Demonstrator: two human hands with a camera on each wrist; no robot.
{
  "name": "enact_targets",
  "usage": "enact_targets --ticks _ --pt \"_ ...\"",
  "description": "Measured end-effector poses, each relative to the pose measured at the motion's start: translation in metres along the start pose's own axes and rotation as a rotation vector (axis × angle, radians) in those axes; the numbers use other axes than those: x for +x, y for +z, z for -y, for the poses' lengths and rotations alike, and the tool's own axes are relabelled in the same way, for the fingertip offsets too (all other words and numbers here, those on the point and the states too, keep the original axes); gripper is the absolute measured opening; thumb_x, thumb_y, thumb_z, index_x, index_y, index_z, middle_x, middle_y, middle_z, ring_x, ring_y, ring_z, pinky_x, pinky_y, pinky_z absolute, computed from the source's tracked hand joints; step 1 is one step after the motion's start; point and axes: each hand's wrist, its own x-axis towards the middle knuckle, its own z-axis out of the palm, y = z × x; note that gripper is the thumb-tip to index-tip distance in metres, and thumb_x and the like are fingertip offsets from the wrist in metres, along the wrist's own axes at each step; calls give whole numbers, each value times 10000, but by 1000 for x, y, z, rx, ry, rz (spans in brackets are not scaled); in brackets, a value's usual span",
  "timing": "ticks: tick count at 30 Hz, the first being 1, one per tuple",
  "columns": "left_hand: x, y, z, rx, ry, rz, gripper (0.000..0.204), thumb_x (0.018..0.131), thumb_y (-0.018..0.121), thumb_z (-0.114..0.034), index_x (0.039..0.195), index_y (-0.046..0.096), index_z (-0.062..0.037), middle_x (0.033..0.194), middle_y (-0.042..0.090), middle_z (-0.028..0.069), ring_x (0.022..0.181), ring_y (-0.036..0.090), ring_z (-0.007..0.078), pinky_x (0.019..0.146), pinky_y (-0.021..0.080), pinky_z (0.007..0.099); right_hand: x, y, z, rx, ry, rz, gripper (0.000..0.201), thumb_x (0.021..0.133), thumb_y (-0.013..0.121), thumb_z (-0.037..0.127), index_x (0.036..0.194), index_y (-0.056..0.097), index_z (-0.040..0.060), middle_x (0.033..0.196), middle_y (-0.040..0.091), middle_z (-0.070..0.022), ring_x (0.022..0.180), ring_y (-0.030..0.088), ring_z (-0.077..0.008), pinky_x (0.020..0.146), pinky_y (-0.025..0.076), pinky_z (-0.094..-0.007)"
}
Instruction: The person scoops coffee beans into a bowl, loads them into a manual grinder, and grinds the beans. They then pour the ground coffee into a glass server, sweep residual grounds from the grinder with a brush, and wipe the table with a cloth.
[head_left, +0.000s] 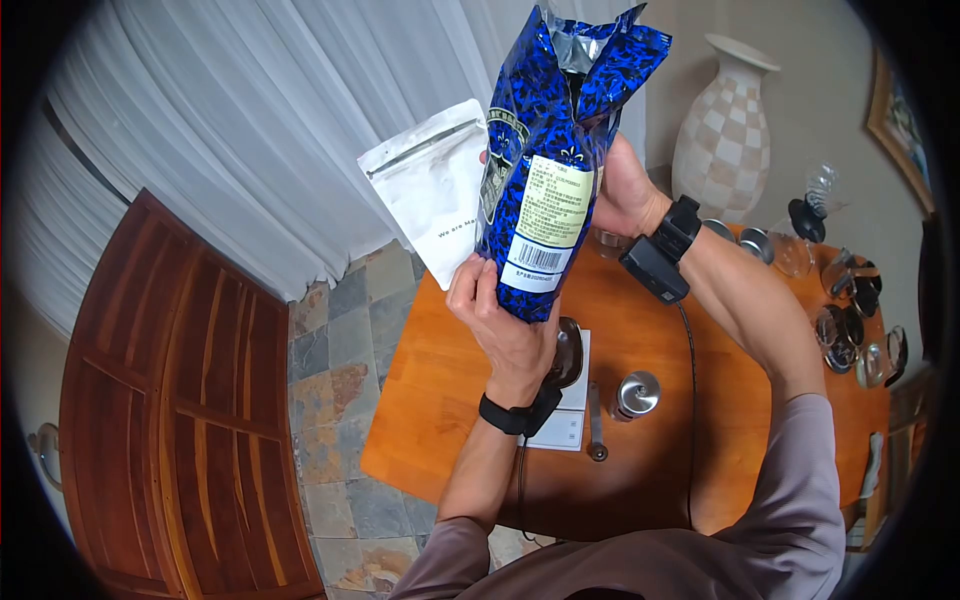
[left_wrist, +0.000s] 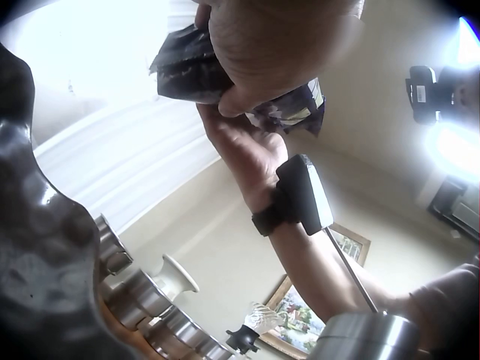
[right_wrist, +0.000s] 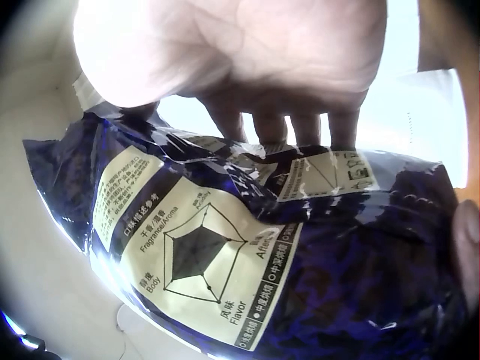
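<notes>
A blue patterned coffee bag (head_left: 560,120) is held up before me, its top edge upward and barcode label facing the head camera. My left hand (head_left: 505,315) grips its lower end, fingers on the front. My right hand (head_left: 630,190) holds the bag from its right side, fingers reaching behind it. The right wrist view shows that hand (right_wrist: 232,52) over the bag's side label (right_wrist: 199,247) with its flavor chart. A white pouch (head_left: 425,190) with a dark strip near its top stands behind the bag's left edge; I cannot tell which hand supports it.
Below lies the wooden table (head_left: 420,400), carrying a metal canister (head_left: 637,394), a dark dish (head_left: 567,355), a white sheet (head_left: 550,432) and a small long tool (head_left: 597,425). Glassware (head_left: 795,250) and several cups line the right side. A checkered vase (head_left: 725,140) stands behind.
</notes>
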Motion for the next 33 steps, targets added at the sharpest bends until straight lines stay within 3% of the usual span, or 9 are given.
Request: enact_targets --ticks 22,25,28,33 --pt "-5 4 -7 -27 -3 23 894 678 906 -10 1399 377 -4 1332 414 222 1246 449 399 1046 393 508 -7 -2 6 -3 1 -12 590 1072 400 489 1325 612 0 1291 687 -143 1134 671 -264 1041 516 -409" --pt "-6 4 -8 -47 -5 37 894 681 901 -7 1403 374 -6 1336 408 221 1255 438 398 1051 385 507 -11 -3 10 106 19 212 549 1074 414 471 1285 637 16 1249 706 -120 1088 677 -246 1011 528 -404" --pt "-8 5 -8 -50 -9 40 891 683 897 -11 1405 375 -6 1337 405 222 1259 431 398 1053 382 509 -13 6 11 27 3 90 539 1075 416 469 1265 648 21 1226 714 -112 1076 681 -240 1007 529 -401" --pt "-7 4 -10 -48 -4 47 899 677 893 -17 1411 374 -6 1335 405 225 1258 432 403 1056 380 514 -13 -5 11 69 20 75 537 1076 404 470 1255 653 29 1206 719 -102 1059 686 -232 1000 535 -399"
